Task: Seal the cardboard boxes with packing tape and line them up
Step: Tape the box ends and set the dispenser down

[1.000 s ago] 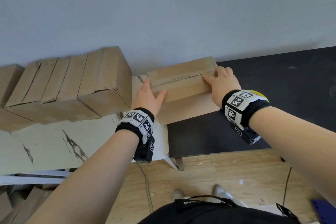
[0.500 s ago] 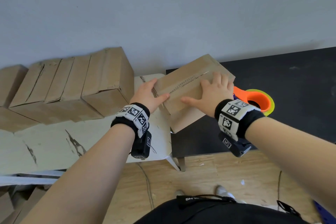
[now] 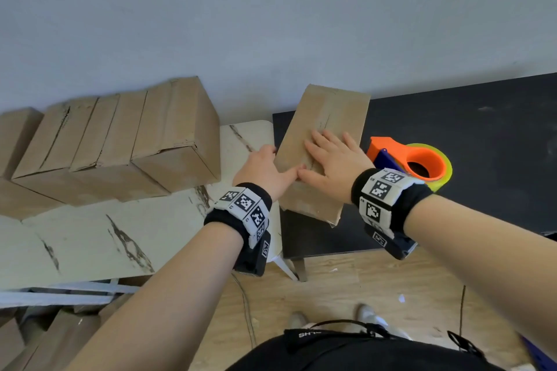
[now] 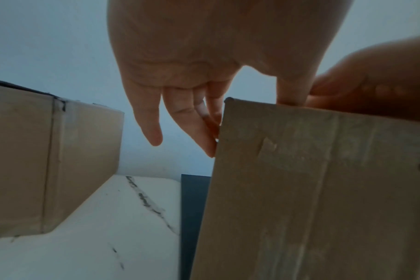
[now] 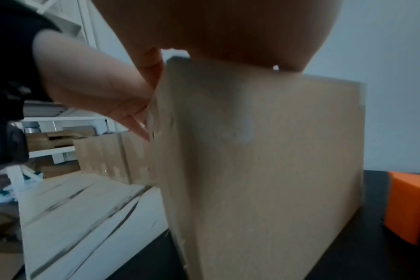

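Observation:
A brown cardboard box (image 3: 331,117) with a taped seam stands at the left end of the black table (image 3: 482,129), its long side pointing away from me. My right hand (image 3: 334,156) lies flat on its top with straight, spread fingers. My left hand (image 3: 265,169) is against the box's near left side, thumb on the top edge. In the left wrist view its straight fingers (image 4: 192,123) touch the side of the box (image 4: 312,189). An orange tape dispenser (image 3: 422,163) with a yellow-green roll lies just right of the box.
A row of several sealed boxes (image 3: 120,141) stands along the wall on the white marbled table (image 3: 90,238), a gap of tabletop between it and the handled box. Wooden floor and my feet are below. Flattened cardboard lies under the white table.
The box has turned from lying crosswise to pointing lengthwise away from me. My right hand moved from its right end onto its top, uncovering the tape dispenser.

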